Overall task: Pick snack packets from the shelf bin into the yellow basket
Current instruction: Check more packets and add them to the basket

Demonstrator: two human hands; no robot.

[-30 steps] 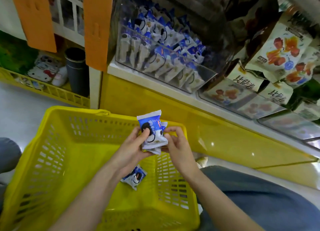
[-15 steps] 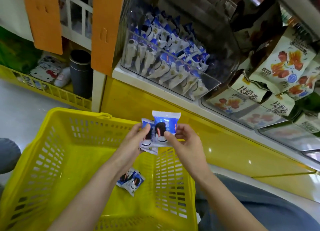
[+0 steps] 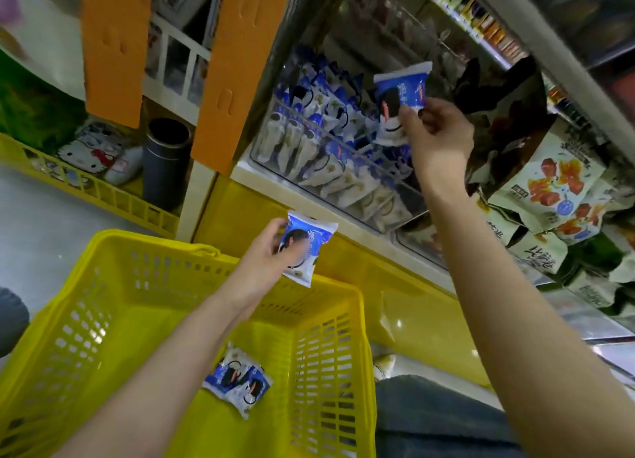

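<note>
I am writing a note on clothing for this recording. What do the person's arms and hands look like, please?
Both forearms are bare up to the picture's edge: no sleeve shows. The left hand and right hand wear no gloves; no ring, watch or bracelet is visible. Fingernails look short and unpainted.

The basket (image 3: 103, 285) sits low in front of the shelf, with two packets (image 3: 237, 383) lying inside it. Above its far rim the left hand (image 3: 264, 265) holds a packet (image 3: 305, 248). Higher and to the right, the right hand (image 3: 436, 137) holds another packet (image 3: 400, 103) over the shelf bin (image 3: 330, 168).
</note>
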